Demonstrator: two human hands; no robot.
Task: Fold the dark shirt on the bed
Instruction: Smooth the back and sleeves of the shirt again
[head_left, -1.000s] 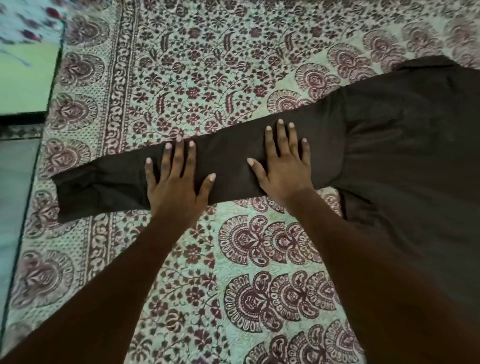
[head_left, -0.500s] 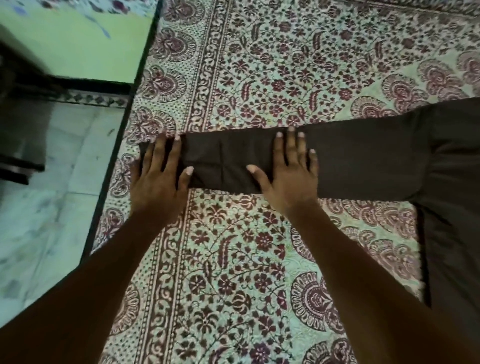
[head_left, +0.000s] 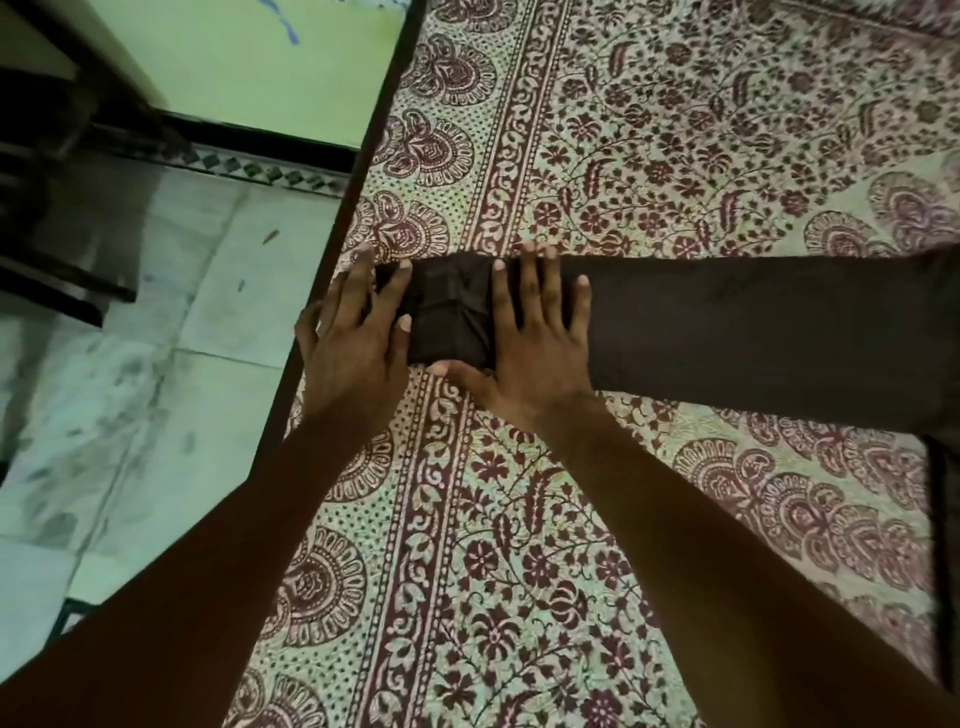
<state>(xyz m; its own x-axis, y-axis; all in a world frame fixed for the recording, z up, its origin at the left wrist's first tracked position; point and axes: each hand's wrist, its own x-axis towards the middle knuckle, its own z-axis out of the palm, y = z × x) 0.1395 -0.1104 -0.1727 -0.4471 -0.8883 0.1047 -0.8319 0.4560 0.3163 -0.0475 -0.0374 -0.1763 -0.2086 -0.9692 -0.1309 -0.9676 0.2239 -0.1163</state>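
Dark furniture (head_left: 52, 208): far left, standing on the floor, details lost in shadow; 
tiled floor (head_left: 156, 374): pale marbled tiles, left of the bed; 
wall (head_left: 260, 67): light green, far left, with a patterned skirting band (head_left: 270, 174) along its foot; 
bed (head_left: 332, 260): its dark edge runs diagonally from far centre to near left; 
bedspread (head_left: 649, 130): cream with maroon floral and paisley print, a bordered strip parallel to the bed edge, covering the whole bed top; 
left hand (head_left: 353, 338): flat, palm down, fingers straight and slightly spread, lying across the left end of the cuff and partly on the bedspread just beside the bed edge, gripping nothing; 
cuff (head_left: 449, 312): creased end of the sleeve, showing between the two hands; 
right hand (head_left: 530, 343): flat, palm down, fingers straight and pointing far, pressed on the sleeve just right of the cuff, thumb stretched left along the near edge, gripping nothing; 
sleeve (head_left: 753, 327): laid out smooth, running left to right across the bedspread; 
dark shirt (head_left: 943, 519): brown-black, lying on the bed, its body only partly visible at the right edge, the sleeve reaching left from it.
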